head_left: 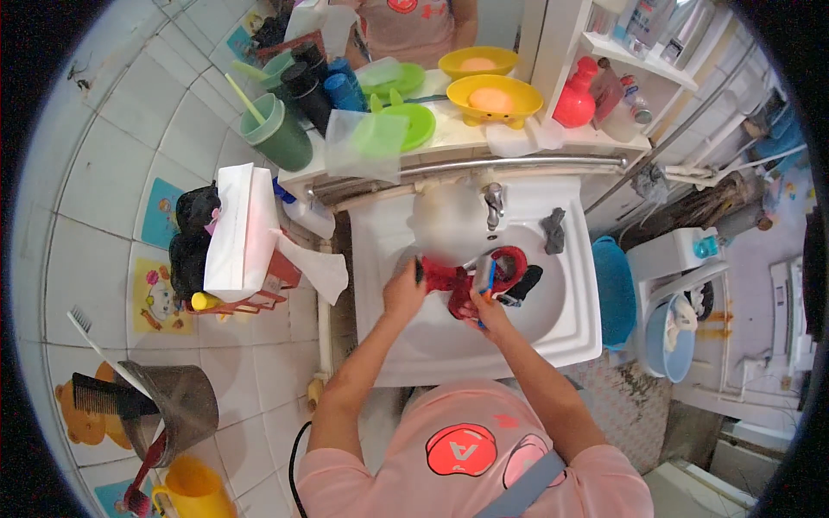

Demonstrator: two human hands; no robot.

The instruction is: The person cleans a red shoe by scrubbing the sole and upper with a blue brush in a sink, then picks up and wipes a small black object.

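Observation:
My left hand (404, 293) is closed on the left end of a red shoe-like item (445, 276) with a dark edge, held over the white sink (376, 345). My right hand (490, 315), also closed, grips a blue and whitish brush-like tool (484, 278) with some orange on it. That tool lies across the red item, whose curved far end (514, 263) rises on the right. Below and beside it in the basin is a black item (527, 283), partly hidden. The exact kind of the red item cannot be made out.
A chrome faucet (493, 200) stands behind the basin. Grey crumpled cloth (553, 231) lies on the sink's right rim. The shelf above bears a green cup (278, 134) and a yellow soap dish (494, 99). At left hangs a tissue box (242, 233); blue basins (615, 293) stand at right.

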